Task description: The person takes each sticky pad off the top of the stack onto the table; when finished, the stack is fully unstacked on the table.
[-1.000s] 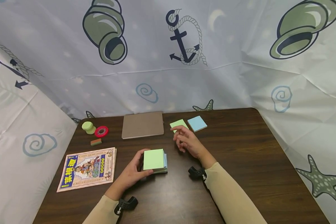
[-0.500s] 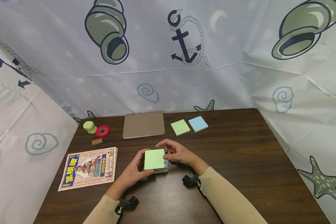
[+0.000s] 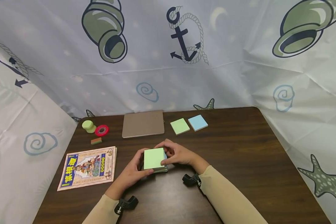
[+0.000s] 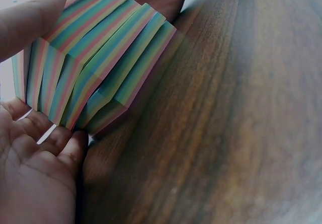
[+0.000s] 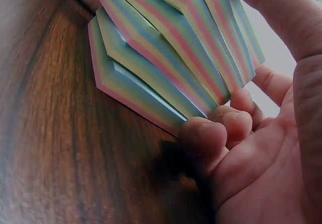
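A stack of sticky note pads (image 3: 153,158), light green on top, sits on the table between both hands. Its sides show bands of pink, yellow, green and blue in the left wrist view, where the layered pads (image 4: 95,58) are stepped unevenly. My left hand (image 3: 132,171) grips the stack's left side, thumb at the near edge and fingers at the far side. From the right, my right hand (image 3: 182,154) holds the stack, its thumb lying over the top pad's right edge. In the right wrist view, curled fingertips (image 5: 204,133) touch the striped side.
Behind the stack lie a green sticky pad (image 3: 180,126), a blue sticky pad (image 3: 198,122) and a brown notebook (image 3: 143,123). To the left are an illustrated booklet (image 3: 87,168), an orange-and-green block (image 3: 96,141), a red ring-shaped item (image 3: 101,130) and a pale green round item (image 3: 88,126).
My right hand has come from beside the green pad at the back, leftward and nearer, and taken hold of the stack's right side. My left hand keeps its grip.
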Available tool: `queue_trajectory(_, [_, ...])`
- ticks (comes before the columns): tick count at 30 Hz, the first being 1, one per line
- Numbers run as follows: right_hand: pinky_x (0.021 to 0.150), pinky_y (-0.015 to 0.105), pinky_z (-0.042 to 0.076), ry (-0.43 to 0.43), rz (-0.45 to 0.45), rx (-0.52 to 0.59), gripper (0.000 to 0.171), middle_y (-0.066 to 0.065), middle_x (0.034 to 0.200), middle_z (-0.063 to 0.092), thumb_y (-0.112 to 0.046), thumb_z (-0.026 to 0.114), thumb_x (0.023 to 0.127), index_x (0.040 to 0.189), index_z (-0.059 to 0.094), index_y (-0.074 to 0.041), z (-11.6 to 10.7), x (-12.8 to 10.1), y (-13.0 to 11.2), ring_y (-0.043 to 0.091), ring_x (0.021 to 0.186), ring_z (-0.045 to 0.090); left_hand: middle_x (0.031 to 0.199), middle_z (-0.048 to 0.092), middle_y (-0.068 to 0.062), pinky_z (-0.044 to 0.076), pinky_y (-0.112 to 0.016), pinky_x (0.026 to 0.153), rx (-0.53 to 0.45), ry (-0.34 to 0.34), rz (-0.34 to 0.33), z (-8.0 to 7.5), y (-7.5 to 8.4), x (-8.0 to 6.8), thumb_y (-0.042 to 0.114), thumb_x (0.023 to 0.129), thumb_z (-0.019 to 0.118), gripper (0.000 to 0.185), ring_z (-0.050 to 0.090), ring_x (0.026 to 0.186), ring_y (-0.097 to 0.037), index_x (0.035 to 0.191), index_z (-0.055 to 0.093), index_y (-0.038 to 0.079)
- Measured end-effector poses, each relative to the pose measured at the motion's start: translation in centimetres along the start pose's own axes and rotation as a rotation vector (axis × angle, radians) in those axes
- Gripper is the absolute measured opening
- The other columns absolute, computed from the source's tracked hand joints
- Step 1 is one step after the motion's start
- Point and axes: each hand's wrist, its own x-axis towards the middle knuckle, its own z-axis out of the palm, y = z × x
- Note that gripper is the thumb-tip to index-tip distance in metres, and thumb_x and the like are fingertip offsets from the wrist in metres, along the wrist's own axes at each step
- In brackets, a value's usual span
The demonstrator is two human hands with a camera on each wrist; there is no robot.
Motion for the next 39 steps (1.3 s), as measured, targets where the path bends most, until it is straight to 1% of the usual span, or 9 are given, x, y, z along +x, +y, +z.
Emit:
queue_trajectory(5, [0.069,0.020,0.039,-0.007,0.020,0.006,0.057,0.011,0.110,0.044,-0.019,0.088,0.094,0.145,0.065,-0.026,-0.4,0.1,-0.4,0.018,0.082,0.041,0.159,0.050,-0.008,0.037,-0.011,0.116,-0.007,0.004,0.019,-0.1,0.1,0.2,0.020,0.096,0.086,0.083,0.051,0.145,-0.019,0.161,0.035,0.028])
queue_trajectory(11, [0.071,0.020,0.042,0.002,0.017,0.036,0.057,0.015,0.113,0.047,-0.014,0.086,0.095,0.147,0.064,-0.023,-0.7,0.1,-0.5,0.021,0.086,0.044,0.161,0.050,-0.010,0.033,-0.006,0.118,-0.042,0.003,0.030,-0.1,0.2,0.5,0.018,0.095,0.087,0.084,0.047,0.149,-0.008,0.162,0.035,0.025])
queue_trajectory(15, [0.070,0.020,0.045,0.009,-0.010,0.096,0.059,0.013,0.110,0.052,-0.007,0.083,0.096,0.149,0.063,-0.018,-0.8,0.0,-0.4,0.021,0.086,0.046,0.165,0.046,-0.012,0.033,-0.006,0.119,-0.054,-0.003,0.040,0.1,-0.1,0.7,0.016,0.096,0.085,0.086,0.043,0.155,-0.019,0.164,0.033,0.020])
queue_trajectory(19, [0.067,0.023,0.050,0.007,-0.024,0.198,0.061,0.009,0.110,0.062,0.000,0.078,0.098,0.154,0.057,-0.012,-0.8,-0.3,-0.2,0.018,0.082,0.053,0.169,0.043,-0.010,0.032,-0.007,0.120,-0.027,0.002,-0.007,0.3,0.0,0.5,0.021,0.094,0.088,0.090,0.040,0.159,-0.032,0.165,0.033,0.022])
queue_trajectory(23, [0.062,0.027,0.053,0.042,-0.011,0.298,0.065,0.009,0.121,0.067,0.004,0.075,0.099,0.157,0.052,-0.010,-0.9,-0.5,-0.2,0.015,0.081,0.060,0.170,0.042,-0.009,0.033,-0.029,0.132,0.004,0.011,-0.037,0.3,0.4,0.3,0.026,0.094,0.089,0.088,0.039,0.160,-0.036,0.164,0.035,0.025])
queue_trajectory(26, [0.064,0.028,0.055,0.076,-0.005,0.342,0.066,0.010,0.129,0.068,0.004,0.075,0.099,0.159,0.051,-0.011,-1.0,-0.6,-0.3,0.015,0.088,0.065,0.169,0.042,-0.009,0.031,-0.044,0.133,0.018,0.017,-0.040,0.4,0.5,0.4,0.027,0.095,0.088,0.087,0.041,0.159,-0.036,0.164,0.035,0.026])
queue_trajectory(29, [0.077,0.028,0.061,0.112,-0.010,0.374,0.066,0.011,0.134,0.068,0.004,0.074,0.099,0.159,0.050,-0.008,-1.0,-0.7,-0.2,0.017,0.102,0.069,0.168,0.043,-0.007,0.034,-0.027,0.131,0.021,0.023,-0.055,0.4,0.3,0.4,0.026,0.093,0.089,0.088,0.041,0.159,-0.033,0.163,0.037,0.027])
queue_trajectory(33, [0.092,0.031,0.064,0.192,-0.024,0.416,0.064,0.010,0.134,0.069,0.007,0.070,0.100,0.159,0.049,-0.003,-1.0,-0.8,0.4,0.019,0.115,0.071,0.168,0.042,-0.009,0.031,-0.006,0.119,-0.007,0.013,-0.042,0.4,0.0,0.3,0.021,0.093,0.089,0.090,0.039,0.158,-0.034,0.165,0.036,0.020])
queue_trajectory(39, [0.084,0.035,0.068,0.348,-0.071,0.543,0.066,0.012,0.131,0.067,0.013,0.064,0.101,0.162,0.042,-0.002,-1.7,-1.6,0.6,0.020,0.108,0.076,0.165,0.044,-0.016,0.032,-0.005,0.118,-0.030,0.010,0.007,0.3,0.2,0.2,0.018,0.094,0.087,0.089,0.041,0.154,-0.037,0.166,0.034,0.013])
